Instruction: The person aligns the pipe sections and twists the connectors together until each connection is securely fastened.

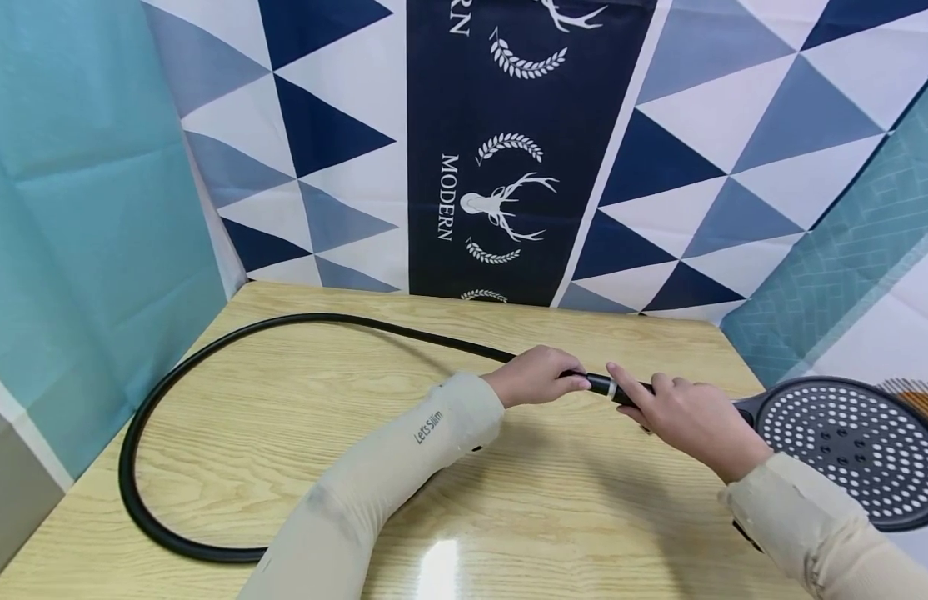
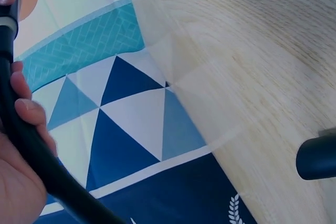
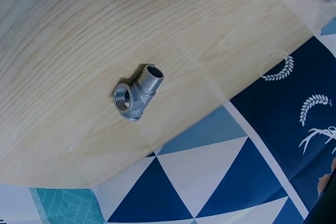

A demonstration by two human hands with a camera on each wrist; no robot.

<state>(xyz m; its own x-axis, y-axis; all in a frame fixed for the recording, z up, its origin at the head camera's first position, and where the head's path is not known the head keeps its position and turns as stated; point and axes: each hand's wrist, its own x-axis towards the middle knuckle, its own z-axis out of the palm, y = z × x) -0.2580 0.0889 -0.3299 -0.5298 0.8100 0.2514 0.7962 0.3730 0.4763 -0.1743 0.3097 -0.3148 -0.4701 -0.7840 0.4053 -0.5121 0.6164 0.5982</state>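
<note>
In the head view a black shower head (image 1: 846, 425) with a wide, round, perforated face is held by its handle in my right hand (image 1: 692, 421), index finger stretched along the handle. My left hand (image 1: 537, 375) grips the end of a black shower hose (image 1: 329, 317), fingers wrapped round it in the left wrist view. Hose end and handle meet in line between the hands, with a pale ring (image 2: 8, 22) at the joint. A silver threaded pipe fitting (image 3: 136, 94) lies on the table below the right hand.
The hose makes a wide loop over the left of the wooden table (image 1: 232, 467). A short black cylindrical piece (image 2: 317, 158) shows at the right of the left wrist view. Patterned cloth (image 1: 344, 150) hangs behind the table, plain teal cloth (image 1: 82, 208) at the left.
</note>
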